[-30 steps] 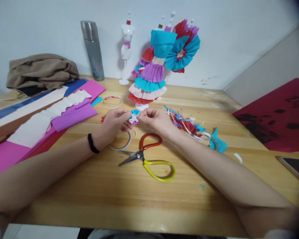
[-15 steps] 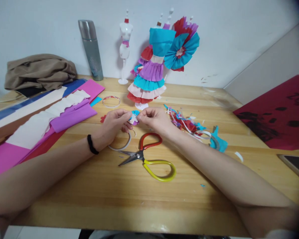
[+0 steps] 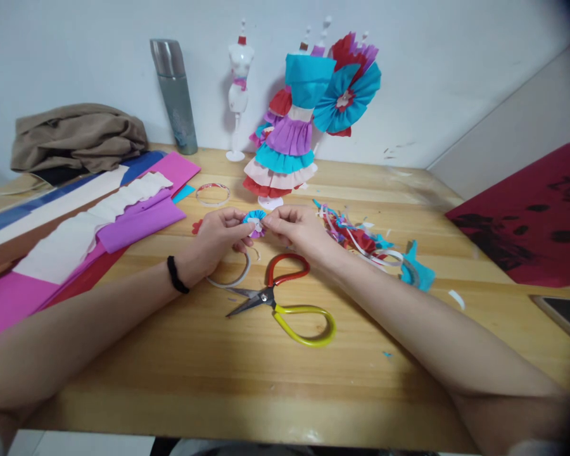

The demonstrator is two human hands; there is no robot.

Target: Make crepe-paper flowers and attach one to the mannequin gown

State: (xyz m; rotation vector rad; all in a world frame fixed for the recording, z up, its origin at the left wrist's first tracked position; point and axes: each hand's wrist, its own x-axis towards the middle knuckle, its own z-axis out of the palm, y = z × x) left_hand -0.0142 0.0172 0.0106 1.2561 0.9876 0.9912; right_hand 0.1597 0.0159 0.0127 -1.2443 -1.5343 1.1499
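Observation:
Between my hands is a small pleated paper rosette (image 3: pixel 255 221), blue along the top and purple below, with a pale centre. My left hand (image 3: pixel 225 233) pinches it by its left side. The fingertips of my right hand (image 3: pixel 294 227) are pinched together at its right edge; whether they grip the rosette or something tiny is hidden. Below my hands lie scissors (image 3: pixel 266 296) with blades apart, one handle red and one yellow. A roll of tape (image 3: pixel 228 283) rests partly under my left hand, and a red paper flower (image 3: pixel 197 227) lies just left of it.
Coloured paper sheets (image 3: pixel 142 218) and a brown cloth (image 3: pixel 78 136) cover the left side. A bottle (image 3: pixel 173 98), a bare mannequin (image 3: pixel 240 95) and mannequins in a ruffled paper dress (image 3: pixel 289 133) stand along the wall. Paper scraps (image 3: pixel 361 239) lie right; a phone (image 3: pixel 563 316) sits at the right edge.
My left thumb has shifted slightly off the rosette, so more of its blue edge and pale centre shows. The right hand stays almost in place at its edge.

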